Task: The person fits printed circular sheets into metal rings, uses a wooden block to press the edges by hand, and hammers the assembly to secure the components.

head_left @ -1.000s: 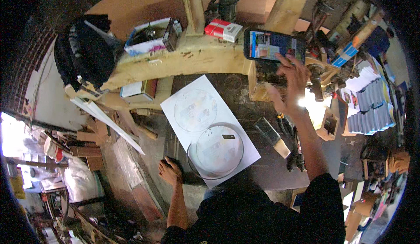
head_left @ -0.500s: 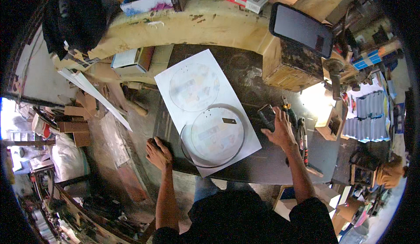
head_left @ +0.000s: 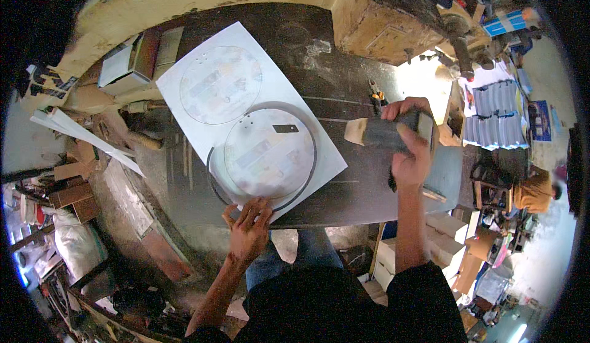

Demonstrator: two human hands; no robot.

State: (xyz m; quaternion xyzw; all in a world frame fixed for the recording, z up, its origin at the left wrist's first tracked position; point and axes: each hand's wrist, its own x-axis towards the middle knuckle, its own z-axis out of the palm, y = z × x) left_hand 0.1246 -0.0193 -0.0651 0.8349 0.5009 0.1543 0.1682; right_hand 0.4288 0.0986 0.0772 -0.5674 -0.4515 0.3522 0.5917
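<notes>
Two hands, R (head_left: pixel 410 152) gripping block (head_left: pixel 384 131), L (head_left: pixel 249 227) on sheet (head_left: pixel 246 106)

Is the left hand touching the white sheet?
Touching. The head view shows the left hand with fingertips resting on the near edge of the white sheet.

A sheet of paper (head_left: pixel 203 106) lay on the desk (head_left: pixel 344 183), with a round disc (head_left: pixel 268 157) on its near end and a ring (head_left: pixel 212 180) around the disc. The left hand (head_left: pixel 249 229) rested at the desk's near edge, just before the disc. To the right, the right hand (head_left: pixel 410 152) held a block (head_left: pixel 384 131) above the desk, and a big wooden box (head_left: pixel 384 17) stood behind.
</notes>
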